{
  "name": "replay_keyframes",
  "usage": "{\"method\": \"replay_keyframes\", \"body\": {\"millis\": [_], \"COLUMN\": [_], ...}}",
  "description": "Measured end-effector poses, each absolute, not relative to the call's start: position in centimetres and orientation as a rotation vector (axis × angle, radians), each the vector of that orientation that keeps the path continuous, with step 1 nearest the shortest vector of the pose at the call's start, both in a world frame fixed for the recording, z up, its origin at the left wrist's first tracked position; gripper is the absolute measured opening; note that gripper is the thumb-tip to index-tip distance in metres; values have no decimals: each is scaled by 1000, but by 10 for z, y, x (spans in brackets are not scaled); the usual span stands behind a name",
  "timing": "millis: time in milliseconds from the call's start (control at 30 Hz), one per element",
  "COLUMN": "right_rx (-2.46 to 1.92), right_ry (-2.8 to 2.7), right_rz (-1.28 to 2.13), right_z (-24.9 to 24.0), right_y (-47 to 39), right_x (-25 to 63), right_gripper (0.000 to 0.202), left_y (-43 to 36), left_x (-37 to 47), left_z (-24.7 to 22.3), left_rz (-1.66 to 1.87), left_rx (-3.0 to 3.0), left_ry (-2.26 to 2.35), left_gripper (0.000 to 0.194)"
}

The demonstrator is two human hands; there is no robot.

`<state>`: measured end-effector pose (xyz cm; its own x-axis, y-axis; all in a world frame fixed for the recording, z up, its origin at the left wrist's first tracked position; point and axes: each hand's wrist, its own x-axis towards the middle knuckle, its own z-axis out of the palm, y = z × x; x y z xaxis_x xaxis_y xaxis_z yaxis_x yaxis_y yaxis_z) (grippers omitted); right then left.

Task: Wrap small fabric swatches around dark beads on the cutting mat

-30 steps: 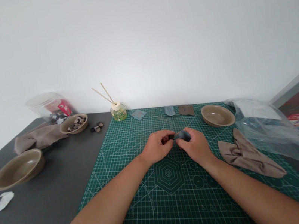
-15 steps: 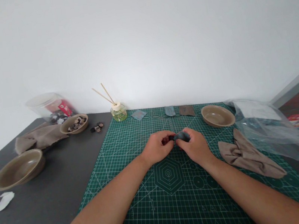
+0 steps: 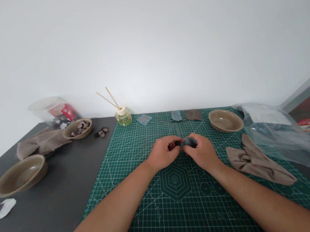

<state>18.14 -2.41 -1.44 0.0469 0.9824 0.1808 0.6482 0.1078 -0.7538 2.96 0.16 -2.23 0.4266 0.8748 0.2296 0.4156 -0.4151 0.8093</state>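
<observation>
1. We have the black piece in a pinch between the thumb and fingers of our left hand, and our fingers hide most of it
2. We pinch the grey-blue piece with our right hand, thumb on the near side; the two hands face each other, their fingertips close together
3. We see both pieces over the middle of the green cutting mat, just beyond the printed hexagons; we cannot tell whether they touch the mat
4. We make out the grey-blue piece lying roughly left to right, its narrower end pointing left at the black piece and its broader part running into our right hand
5. We see only a short stretch of the black piece, pointing right out of our left fingers; its full long axis we cannot tell
6. Beyond our hands we have the blue patch and the brown patch by the wall, with the reed diffuser farther left
7. To our right we find the empty bowl, the folded brown cloth and the clear plastic bag; far left, the small bowl holds dark and tan bits
</observation>
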Motion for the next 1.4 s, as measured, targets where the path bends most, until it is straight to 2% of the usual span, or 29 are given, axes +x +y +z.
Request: {"method": "replay_keyframes", "body": {"millis": [67,233,433,700,833,1033,1233,1400], "right_rx": [-1616,-1562,-1467,-1542,-1639,-1732,-1626,-1790], "right_ry": [-1663,-1492,-1177,-1774,-1886,-1935,-2180,-2386], "right_rz": [587,520,582,464,354,231,-290,-85], "right_z": [-12,-7,-11,22,9,-21,-15,-2], "right_y": [-25,-23,4,76,117,135,123,126], "right_x": [182,198,211,171,150,139,133,101], "right_gripper": [8,25,26,18,40,44,31,35], "left_y": [2,2,1,1,1,1,2,2], "left_x": [29,28,28,30,30,30,31,31], "left_z": [-23,-24,-25,-25,-24,-22,-24,-24], "left_rz": [872,866,827,811,785,765,800,755], "left_rx": [2010,2041,2188,2264,2288,2327,2321,2335], "left_ry": [1088,1086,1018,974,965,948,963,970], "left_gripper": [29,29,30,31,33,33,31,25]}}
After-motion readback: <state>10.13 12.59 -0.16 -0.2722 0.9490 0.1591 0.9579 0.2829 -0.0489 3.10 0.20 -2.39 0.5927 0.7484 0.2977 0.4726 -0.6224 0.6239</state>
